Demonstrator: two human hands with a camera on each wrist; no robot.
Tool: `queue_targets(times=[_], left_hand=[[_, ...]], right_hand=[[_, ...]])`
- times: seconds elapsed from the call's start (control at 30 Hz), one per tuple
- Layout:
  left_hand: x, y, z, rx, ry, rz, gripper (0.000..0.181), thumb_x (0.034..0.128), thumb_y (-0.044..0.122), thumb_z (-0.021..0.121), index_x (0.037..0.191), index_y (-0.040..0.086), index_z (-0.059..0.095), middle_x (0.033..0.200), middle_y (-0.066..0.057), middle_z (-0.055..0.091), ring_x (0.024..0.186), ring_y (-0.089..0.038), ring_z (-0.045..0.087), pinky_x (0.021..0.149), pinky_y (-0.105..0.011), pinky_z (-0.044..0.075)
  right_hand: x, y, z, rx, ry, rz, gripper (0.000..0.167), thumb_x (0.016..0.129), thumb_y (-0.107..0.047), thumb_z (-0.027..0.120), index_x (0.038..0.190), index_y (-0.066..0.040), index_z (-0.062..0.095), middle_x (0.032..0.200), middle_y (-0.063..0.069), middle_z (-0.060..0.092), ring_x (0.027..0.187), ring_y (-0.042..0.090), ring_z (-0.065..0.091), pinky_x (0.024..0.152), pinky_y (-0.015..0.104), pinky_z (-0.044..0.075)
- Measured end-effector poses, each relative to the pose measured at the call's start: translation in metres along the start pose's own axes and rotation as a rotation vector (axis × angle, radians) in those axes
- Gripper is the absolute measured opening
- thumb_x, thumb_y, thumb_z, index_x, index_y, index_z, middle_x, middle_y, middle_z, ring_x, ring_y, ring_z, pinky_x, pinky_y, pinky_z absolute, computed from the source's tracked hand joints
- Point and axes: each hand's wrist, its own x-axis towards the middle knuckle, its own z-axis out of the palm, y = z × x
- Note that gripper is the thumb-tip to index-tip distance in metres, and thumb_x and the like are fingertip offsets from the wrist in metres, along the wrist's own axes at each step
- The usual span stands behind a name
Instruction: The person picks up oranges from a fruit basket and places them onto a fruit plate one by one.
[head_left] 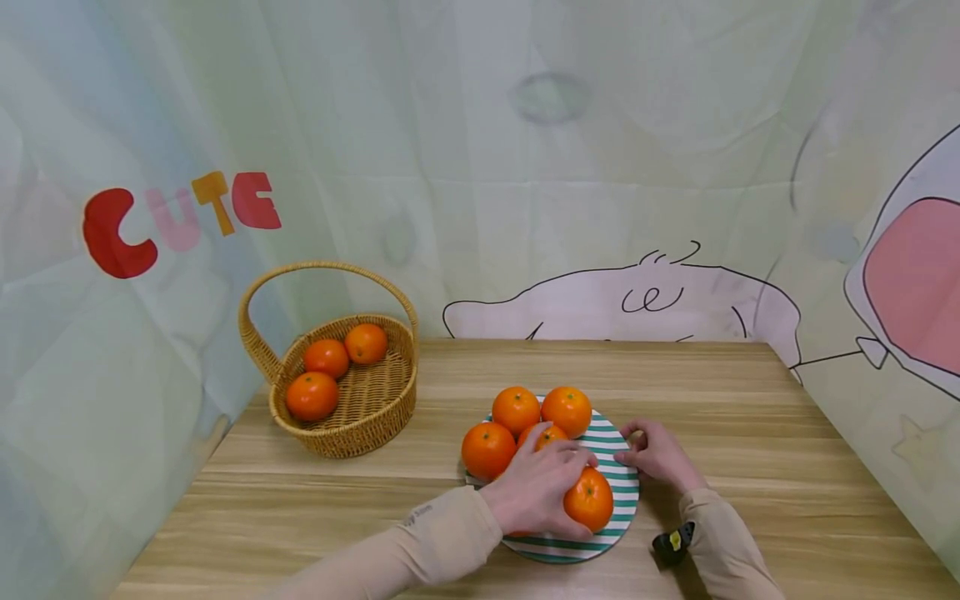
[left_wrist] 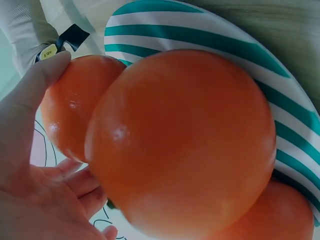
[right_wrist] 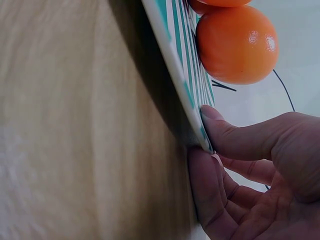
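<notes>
A round plate with green and white stripes lies on the table, bearing several oranges. My left hand reaches over them and grips an orange on the plate's right side. The left wrist view shows the thumb on that orange and the fingers round its far side; a nearer orange fills the middle. With thumb and fingers, my right hand pinches the plate's right rim. Some oranges are partly hidden beneath my left hand.
A wicker basket with a tall arched handle stands at the back left of the wooden table. Three oranges lie along its left and back side. A printed curtain hangs behind the table.
</notes>
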Motion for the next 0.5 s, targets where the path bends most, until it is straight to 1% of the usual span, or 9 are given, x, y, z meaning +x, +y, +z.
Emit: queue_targets(times=[0.27,0.5], left_hand=[[0.0010,-0.0005,0.0059,0.001,-0.008,0.014,0.066,0.0815,0.060,0.072,0.133,0.023,0.055,0.134,0.012,0.065,0.141,-0.014,0.045,0.123,-0.054,0.018],[0.0005,-0.0002,0.0081,0.019,-0.014,0.022,0.064,0.0807,0.059,0.073,0.130,0.023,0.057,0.129,0.013,0.067,0.142,-0.014,0.044,0.122,-0.055,0.018]], right_hand=[[0.0010,0.0011,0.0004,-0.008,0.002,0.001,0.036,0.089,-0.007,0.075,0.119,0.003,0.059,0.081,0.010,0.055,0.069,0.020,0.053,0.061,0.029,0.051],[0.0014,0.0017,0.0008,-0.005,0.004,-0.002,0.036,0.089,-0.007,0.074,0.120,0.003,0.059,0.079,0.009,0.054,0.068,0.020,0.052,0.061,0.028,0.049]])
